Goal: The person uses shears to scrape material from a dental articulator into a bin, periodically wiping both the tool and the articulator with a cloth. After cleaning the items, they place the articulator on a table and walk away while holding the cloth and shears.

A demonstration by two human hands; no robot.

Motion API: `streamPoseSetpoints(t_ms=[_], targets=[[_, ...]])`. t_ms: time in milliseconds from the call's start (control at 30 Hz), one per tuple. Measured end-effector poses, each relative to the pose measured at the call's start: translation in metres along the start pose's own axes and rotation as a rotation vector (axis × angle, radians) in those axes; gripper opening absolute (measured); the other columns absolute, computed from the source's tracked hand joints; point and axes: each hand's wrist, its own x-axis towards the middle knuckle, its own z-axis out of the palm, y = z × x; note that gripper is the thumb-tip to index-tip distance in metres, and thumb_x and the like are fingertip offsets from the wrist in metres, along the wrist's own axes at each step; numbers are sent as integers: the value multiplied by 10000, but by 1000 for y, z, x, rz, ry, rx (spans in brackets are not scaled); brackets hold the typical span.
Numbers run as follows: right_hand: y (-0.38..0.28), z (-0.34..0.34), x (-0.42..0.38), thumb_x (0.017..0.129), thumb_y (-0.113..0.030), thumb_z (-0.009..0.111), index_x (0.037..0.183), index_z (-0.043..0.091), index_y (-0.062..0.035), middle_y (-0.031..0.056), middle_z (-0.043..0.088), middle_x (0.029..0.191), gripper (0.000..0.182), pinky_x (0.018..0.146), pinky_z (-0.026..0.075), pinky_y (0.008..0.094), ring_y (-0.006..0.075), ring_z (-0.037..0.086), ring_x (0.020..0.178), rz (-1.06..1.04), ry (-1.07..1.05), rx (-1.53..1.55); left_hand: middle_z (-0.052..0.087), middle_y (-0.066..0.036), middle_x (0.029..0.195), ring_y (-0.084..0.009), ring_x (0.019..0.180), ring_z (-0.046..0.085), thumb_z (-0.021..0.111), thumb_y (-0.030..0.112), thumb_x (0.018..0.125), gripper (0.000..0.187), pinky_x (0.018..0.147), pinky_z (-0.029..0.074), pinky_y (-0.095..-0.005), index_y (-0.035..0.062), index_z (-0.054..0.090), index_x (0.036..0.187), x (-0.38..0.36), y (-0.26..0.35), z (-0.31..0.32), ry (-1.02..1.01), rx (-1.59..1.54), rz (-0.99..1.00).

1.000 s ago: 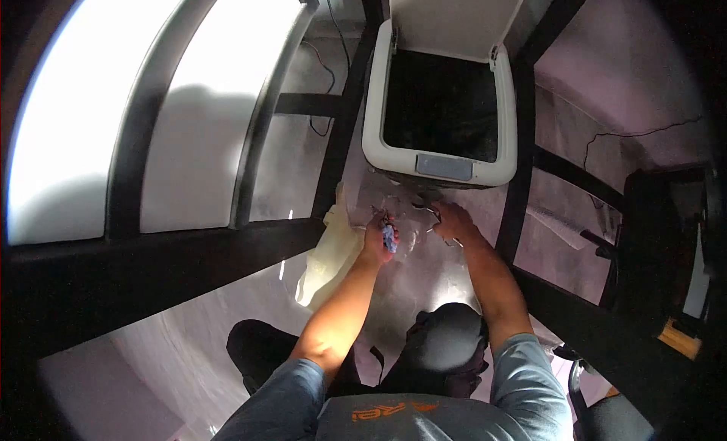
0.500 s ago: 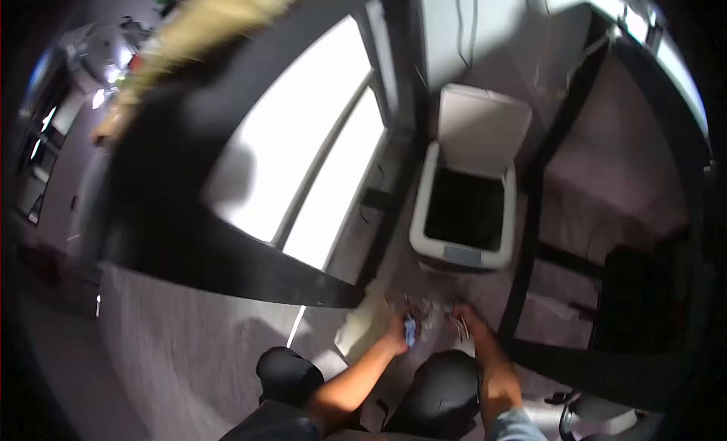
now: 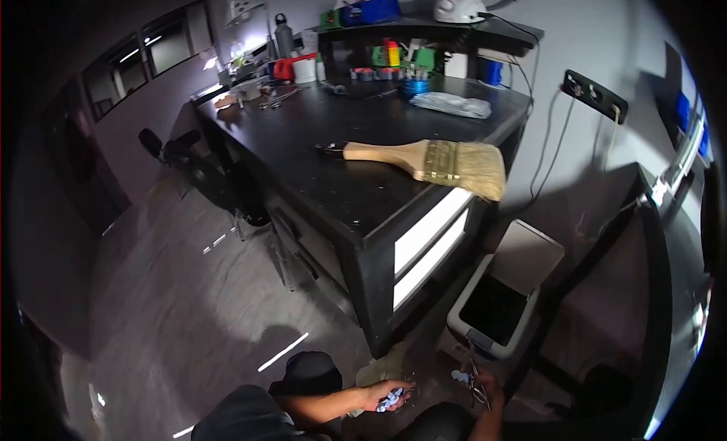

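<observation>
My left hand is low in front of my knees, fingers curled round a clump of small pale-blue pieces. To its right, my right hand is closed on a thin metal tool, perhaps tweezers or pliers; its exact kind is too small to make out. Another pale-blue bit shows by that tool. Just beyond the hands stands a light-coloured bin, its lid tipped up and its inside dark.
A wide paintbrush lies on the black workbench, bristles over the edge. Further back on the bench are a folded grey-white packet and a red container. A chair stands left. A pale sheet lies on the floor.
My view has swung up and left, so the bench top and paintbrush now show fully. Both hands sit lower in the picture. The pale-blue pieces stay in my left hand.
</observation>
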Motion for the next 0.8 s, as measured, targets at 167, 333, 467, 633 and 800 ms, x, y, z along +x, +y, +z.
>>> streamPoseSetpoints(t_ms=[167, 333, 467, 633, 800], targets=[[16, -4, -7, 641, -107, 522, 1094, 539, -15, 139, 581, 907, 463, 707, 492, 302, 224, 603, 826, 172, 60, 92, 532, 15, 604, -69, 481, 499, 641, 399, 950, 341, 397, 363, -208, 106, 556, 798, 2, -13, -11, -16, -12, 28], [19, 46, -37, 805, -190, 491, 947, 570, -46, 61, 561, 841, 217, 724, 441, 283, 166, 555, 806, 34, 377, -109, 512, 10, 583, -73, 465, 484, 634, 379, 958, 318, 408, 381, -201, 104, 560, 815, -10, -10, -3, -31, -73, 91], [23, 96, -61, 936, -257, 466, 829, 594, -71, -2, 545, 788, 250, 737, 400, 267, 120, 517, 790, -134, 567, -274, 529, 5, 588, -77, 471, 482, 612, 380, 970, 330, 411, 362, -212, 88, 567, 820, 7, -15, -22, 13, -124, 90], [32, 45, -53, 906, -149, 483, 884, 615, -54, 4, 568, 810, 164, 686, 413, 233, 112, 555, 764, -8, 441, -287, 530, 5, 577, -86, 453, 474, 605, 404, 968, 362, 408, 353, -225, 81, 578, 807, 1, -10, -16, 4, -76, 152], [10, -7, -7, 596, -65, 523, 1109, 531, 5, 166, 565, 884, 519, 625, 481, 329, 229, 581, 720, 251, 155, -34, 561, -7, 642, -107, 475, 515, 564, 324, 1003, 299, 406, 388, -237, 53, 582, 879, -4, -2, -14, -57, -91, 132]])
